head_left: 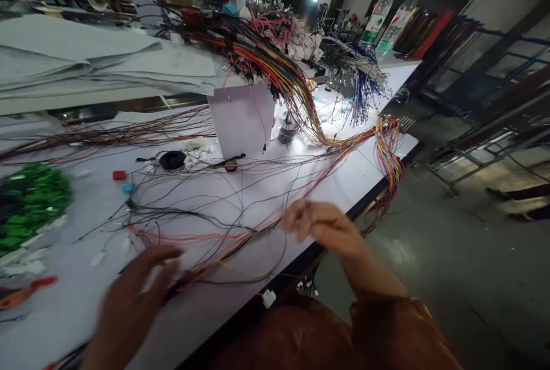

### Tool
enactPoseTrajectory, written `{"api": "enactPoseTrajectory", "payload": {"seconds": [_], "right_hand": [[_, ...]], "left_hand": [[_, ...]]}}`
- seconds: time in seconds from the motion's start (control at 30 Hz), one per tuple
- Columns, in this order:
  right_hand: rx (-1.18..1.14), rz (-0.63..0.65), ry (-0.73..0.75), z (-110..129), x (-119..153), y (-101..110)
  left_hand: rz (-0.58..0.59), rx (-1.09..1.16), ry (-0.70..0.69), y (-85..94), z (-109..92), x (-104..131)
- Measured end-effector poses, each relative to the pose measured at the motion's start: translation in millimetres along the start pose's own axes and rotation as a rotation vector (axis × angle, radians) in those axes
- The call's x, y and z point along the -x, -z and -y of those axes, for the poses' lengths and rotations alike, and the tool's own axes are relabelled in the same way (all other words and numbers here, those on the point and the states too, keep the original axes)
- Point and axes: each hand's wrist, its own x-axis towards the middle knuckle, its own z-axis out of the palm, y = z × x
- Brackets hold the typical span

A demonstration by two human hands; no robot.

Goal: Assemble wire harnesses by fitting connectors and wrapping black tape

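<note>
Over the front of the bench, my left hand (133,295) hovers, slightly blurred, with thumb and fingers apart and nothing seen between them. Beneath and beside it runs a long bundle of thin wires (240,241) in red, yellow and black. My right hand (320,225) is above the bench's front edge, its fingers curled together in a pinch. Blur hides what they hold, if anything; a thin dark wire (284,250) hangs just below its fingertips. A white connector (268,299) dangles at the edge, close to my body.
Green connectors (32,204) are heaped at the left, near an orange-handled tool (28,292). A black tape roll (172,160) lies mid-bench. Colourful wires (279,66) drape from a raised shelf (240,112). Two bottles (380,15) stand at the back right.
</note>
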Motion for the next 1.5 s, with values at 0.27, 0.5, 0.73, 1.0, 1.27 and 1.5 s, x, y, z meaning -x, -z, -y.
{"api": "enactPoseTrajectory", "payload": {"seconds": [0.27, 0.5, 0.73, 1.0, 1.27, 1.5], "right_hand": [[-0.413, -0.031, -0.266, -80.9, 19.1, -85.6], [-0.706, 0.034, -0.556, -100.2, 24.5, -130.1], [-0.504, -0.316, -0.333, -71.3, -11.6, -108.2], [-0.025, -0.746, -0.455, -68.3, 54.3, -11.8], [0.577, 0.078, -1.698, -75.8, 170.2, 30.7], [0.707, 0.023, -0.723, -86.6, 56.4, -10.2]], "left_hand": [[0.366, 0.497, -0.064, -85.0, -92.7, 11.1], [0.146, 0.451, 0.005, -56.3, -60.8, 67.0], [-0.108, 0.537, 0.093, -5.8, -18.8, 118.0], [-0.299, 0.598, 0.344, 32.9, 28.1, 154.0], [-0.005, 0.229, 0.298, 36.1, 38.7, 148.0], [-0.242, -0.113, 0.099, 3.8, 60.9, 85.9]]}}
